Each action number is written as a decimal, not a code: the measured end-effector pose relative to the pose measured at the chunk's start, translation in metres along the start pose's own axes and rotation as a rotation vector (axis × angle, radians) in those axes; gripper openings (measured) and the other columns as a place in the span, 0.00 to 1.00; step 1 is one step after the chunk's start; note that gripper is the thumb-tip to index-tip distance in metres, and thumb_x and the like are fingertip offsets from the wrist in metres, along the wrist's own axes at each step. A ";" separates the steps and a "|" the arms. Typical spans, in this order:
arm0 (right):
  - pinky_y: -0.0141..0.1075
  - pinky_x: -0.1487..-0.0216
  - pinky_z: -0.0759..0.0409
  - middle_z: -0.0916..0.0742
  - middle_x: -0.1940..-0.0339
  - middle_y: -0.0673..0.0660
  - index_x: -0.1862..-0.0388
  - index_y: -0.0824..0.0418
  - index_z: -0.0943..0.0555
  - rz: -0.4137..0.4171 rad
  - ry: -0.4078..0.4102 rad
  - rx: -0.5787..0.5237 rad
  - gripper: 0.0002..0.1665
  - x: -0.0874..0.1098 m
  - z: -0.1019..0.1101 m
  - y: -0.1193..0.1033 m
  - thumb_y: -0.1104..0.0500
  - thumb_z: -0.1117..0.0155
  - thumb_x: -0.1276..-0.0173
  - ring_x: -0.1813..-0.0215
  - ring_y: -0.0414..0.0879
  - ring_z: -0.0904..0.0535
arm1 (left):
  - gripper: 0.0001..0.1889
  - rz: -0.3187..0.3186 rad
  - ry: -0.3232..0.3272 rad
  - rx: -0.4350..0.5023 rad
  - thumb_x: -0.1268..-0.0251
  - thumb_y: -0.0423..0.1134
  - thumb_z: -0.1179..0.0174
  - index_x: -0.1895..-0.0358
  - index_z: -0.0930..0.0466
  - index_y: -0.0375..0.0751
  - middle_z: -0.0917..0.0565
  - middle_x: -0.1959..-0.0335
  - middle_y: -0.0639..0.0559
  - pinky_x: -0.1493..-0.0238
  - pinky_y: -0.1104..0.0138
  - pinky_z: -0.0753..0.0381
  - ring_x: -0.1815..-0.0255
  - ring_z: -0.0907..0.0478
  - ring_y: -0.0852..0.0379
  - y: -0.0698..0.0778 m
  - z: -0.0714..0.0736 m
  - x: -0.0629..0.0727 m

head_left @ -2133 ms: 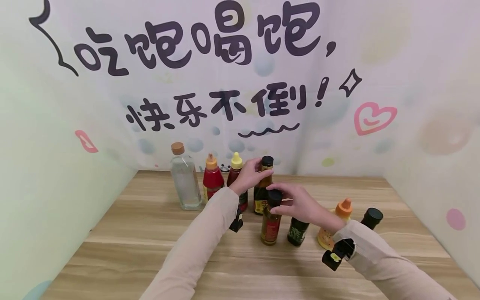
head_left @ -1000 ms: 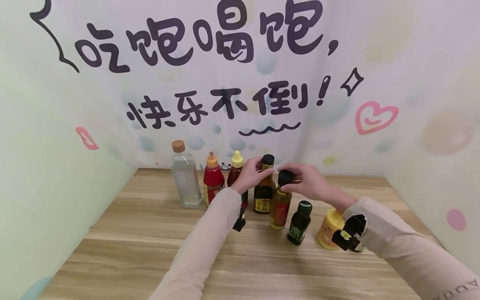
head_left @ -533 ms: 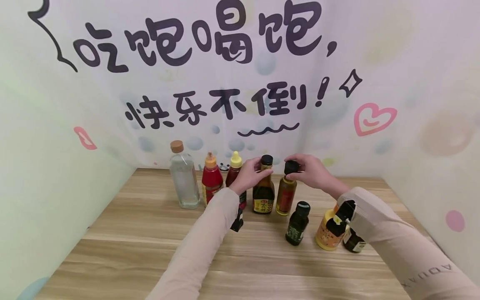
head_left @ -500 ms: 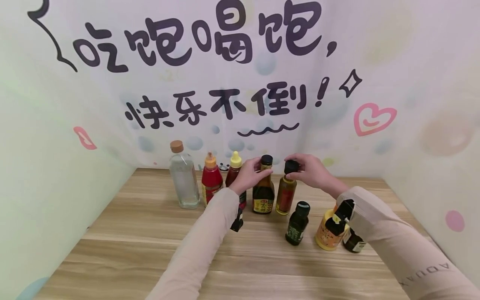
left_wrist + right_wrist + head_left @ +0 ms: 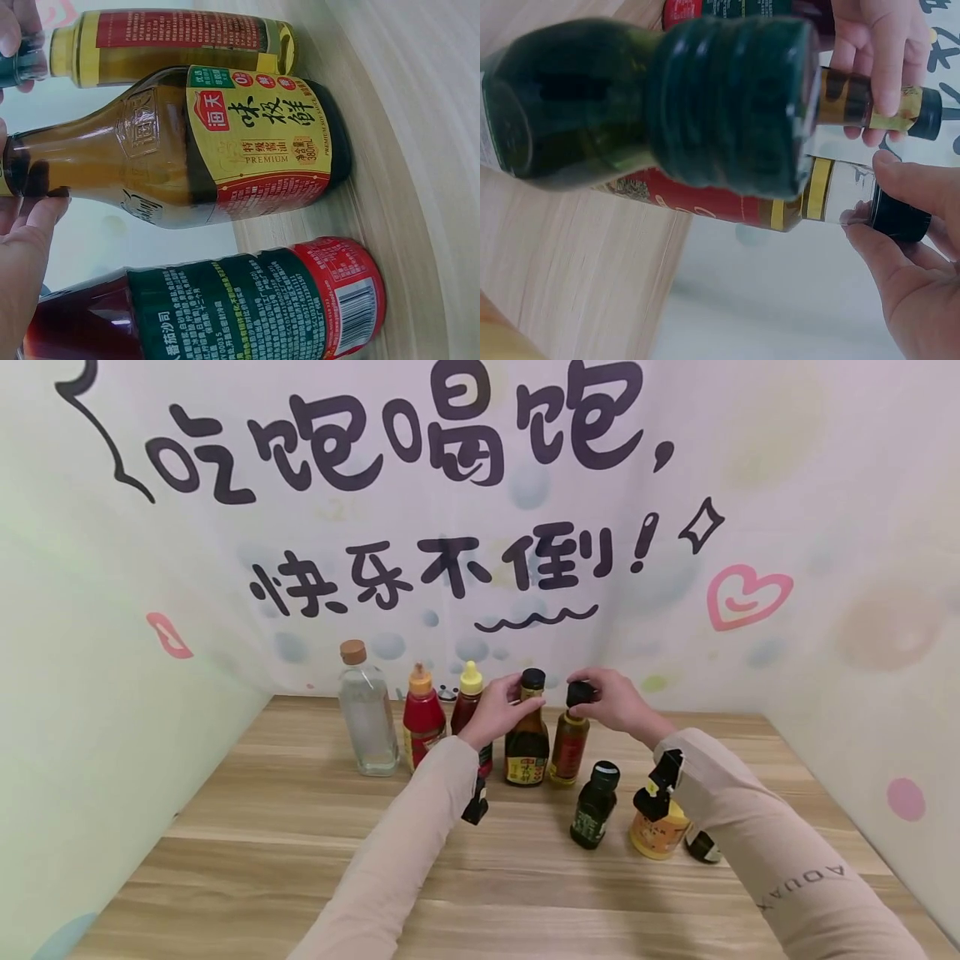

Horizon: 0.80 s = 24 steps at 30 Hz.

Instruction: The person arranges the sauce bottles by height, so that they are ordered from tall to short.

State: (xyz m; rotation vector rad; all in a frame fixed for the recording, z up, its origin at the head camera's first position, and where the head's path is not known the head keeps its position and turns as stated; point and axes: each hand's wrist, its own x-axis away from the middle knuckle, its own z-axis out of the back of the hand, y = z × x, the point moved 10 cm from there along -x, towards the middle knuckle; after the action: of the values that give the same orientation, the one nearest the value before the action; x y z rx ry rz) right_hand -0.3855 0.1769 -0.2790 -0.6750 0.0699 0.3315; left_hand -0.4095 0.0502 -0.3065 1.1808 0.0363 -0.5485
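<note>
My left hand (image 5: 498,710) grips the neck of a soy sauce bottle (image 5: 527,750), which stands upright with a black cap and a yellow label. Thumb and fingers wrap the neck in the left wrist view. Just right of it, a slender glass bottle of yellow oil (image 5: 570,750) with a red label stands close beside the soy sauce. My right hand (image 5: 618,700) pinches its black cap between thumb and fingers. In the right wrist view, a dark green bottle (image 5: 727,105) in the foreground covers part of the oil bottle.
Left of the soy sauce stand a tomato sauce bottle (image 5: 232,307), a red squeeze bottle (image 5: 425,718) and a clear bottle (image 5: 367,722). In front at right are the small dark green bottle, a yellow squeeze bottle (image 5: 654,837) and a dark bottle (image 5: 702,846), partly behind my sleeve.
My right hand has carried the oil bottle from in front of the soy sauce, rightward and back, to its right side, then slightly left. My left hand has stayed on the soy sauce bottle.
</note>
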 end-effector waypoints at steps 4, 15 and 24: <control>0.46 0.62 0.23 0.24 0.52 0.70 0.48 0.69 0.29 -0.004 0.003 0.003 0.25 -0.001 0.001 0.003 0.66 0.37 0.45 0.55 0.61 0.24 | 0.19 0.013 -0.010 0.026 0.43 0.33 0.42 0.47 0.29 0.31 0.23 0.52 0.38 0.48 0.59 0.30 0.49 0.27 0.46 0.006 0.000 0.003; 0.46 0.59 0.24 0.25 0.51 0.70 0.45 0.67 0.32 -0.095 -0.037 -0.072 0.26 -0.003 -0.004 0.018 0.65 0.38 0.43 0.51 0.61 0.27 | 0.19 0.010 0.020 0.013 0.43 0.37 0.41 0.48 0.27 0.36 0.21 0.54 0.44 0.50 0.65 0.28 0.51 0.25 0.53 -0.013 -0.003 -0.006; 0.45 0.59 0.24 0.26 0.52 0.69 0.45 0.66 0.33 -0.111 -0.043 -0.073 0.26 -0.004 -0.006 0.021 0.65 0.38 0.43 0.53 0.60 0.26 | 0.20 0.027 0.030 0.064 0.43 0.37 0.41 0.46 0.29 0.36 0.22 0.53 0.43 0.47 0.65 0.30 0.50 0.27 0.53 -0.011 -0.004 -0.003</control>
State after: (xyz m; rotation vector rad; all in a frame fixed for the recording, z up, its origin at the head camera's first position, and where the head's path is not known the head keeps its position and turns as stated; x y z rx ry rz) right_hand -0.3953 0.1870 -0.2959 -0.7409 -0.0208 0.2430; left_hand -0.4155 0.0522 -0.3171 1.2502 0.0280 -0.5111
